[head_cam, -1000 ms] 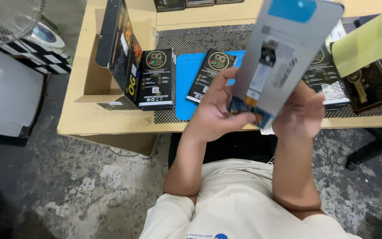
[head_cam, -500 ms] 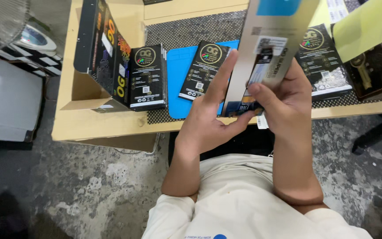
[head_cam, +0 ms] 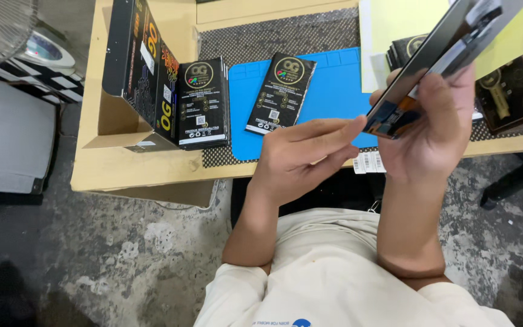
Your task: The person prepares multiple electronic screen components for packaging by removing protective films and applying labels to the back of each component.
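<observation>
Right hand: your right hand [head_cam: 434, 130] is closed round the lower end of a flat phone-screen panel [head_cam: 431, 60], thumb across its face, tilting it up toward 1 o'clock
Left hand: your left hand [head_cam: 301, 157] is half open and holds nothing – its fingertips [head_cam: 352, 124] just touch the panel's lower corner
Panel: raised in the air above the bench's front edge, its upper end running out of view at the top right
Risk of a drop: only one hand has a real hold, and low down on a long thin piece – if that thumb slips, it likely falls onto the wooden bench [head_cam: 134, 169] or past the edge to the concrete floor [head_cam: 122, 260]
Risk of a flex: pushing hard with the left fingertips at the corner could bend or crack the panel
Flat black pack: lies at 12 o'clock of the left hand on the blue mat [head_cam: 340, 85], slim rectangle, round gold emblem on top, white label at the bottom
Stacked black packs [head_cam: 203, 103]: at 10 o'clock, same black and gold, beside an upright black carton [head_cam: 140, 66] with orange print
Yellow-green sheet [head_cam: 407, 24]: behind the panel at 12 o'clock
Barcode sticker [head_cam: 367, 162]: small white tag hanging on the bench edge between your wrists
Dark box [head_cam: 513, 97]: at 3 o'clock, gold key motif on its face
</observation>
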